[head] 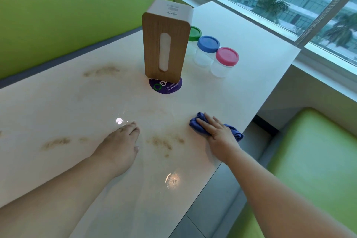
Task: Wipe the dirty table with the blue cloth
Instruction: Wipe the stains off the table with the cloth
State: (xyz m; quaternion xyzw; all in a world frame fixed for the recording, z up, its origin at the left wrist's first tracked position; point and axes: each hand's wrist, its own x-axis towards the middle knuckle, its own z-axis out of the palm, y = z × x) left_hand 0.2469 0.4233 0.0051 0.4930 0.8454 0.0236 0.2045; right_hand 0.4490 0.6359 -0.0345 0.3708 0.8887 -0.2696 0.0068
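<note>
The white table (81, 102) carries several brown, gritty smears: one patch (162, 143) lies between my hands, another (56, 143) near the left front, another (102, 71) farther back. My right hand (216, 131) lies flat with straight fingers on the bunched blue cloth (195, 123), pressing it onto the tabletop near the right edge. The cloth sticks out on both sides of the hand. My left hand (121, 141) rests palm down on the bare table, fingers straight, holding nothing.
A tall wooden tissue box (166, 42) stands on a purple round sticker (170, 88) at the back. Beside it stand three clear jars with a pink lid (227, 56), a blue lid (208, 43) and a green lid (195, 33). A green seat (316, 150) lies right of the table edge.
</note>
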